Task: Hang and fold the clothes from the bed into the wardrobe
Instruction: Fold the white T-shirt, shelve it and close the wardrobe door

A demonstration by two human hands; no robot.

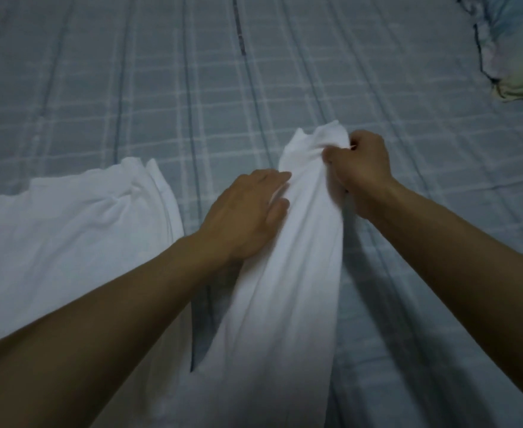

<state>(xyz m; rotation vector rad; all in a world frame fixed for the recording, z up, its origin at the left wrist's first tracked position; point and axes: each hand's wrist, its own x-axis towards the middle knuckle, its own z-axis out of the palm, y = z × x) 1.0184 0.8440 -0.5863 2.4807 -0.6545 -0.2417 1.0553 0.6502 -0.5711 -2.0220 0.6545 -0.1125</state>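
Observation:
A white garment (288, 267) lies stretched lengthwise on the bed, bunched into a narrow strip. My right hand (359, 171) is shut on its far end, pinching the gathered cloth. On the strip's left edge my left hand (248, 211) rests flat, fingers together and pressing the fabric. A second part of white cloth (78, 230) lies spread flat to the left, under my left forearm; whether it belongs to the same garment I cannot tell.
The bed is covered by a grey-blue checked sheet (192, 88) that fills the view. A pale patterned pillow (520, 54) lies at the far right corner. No wardrobe or hanger is in view.

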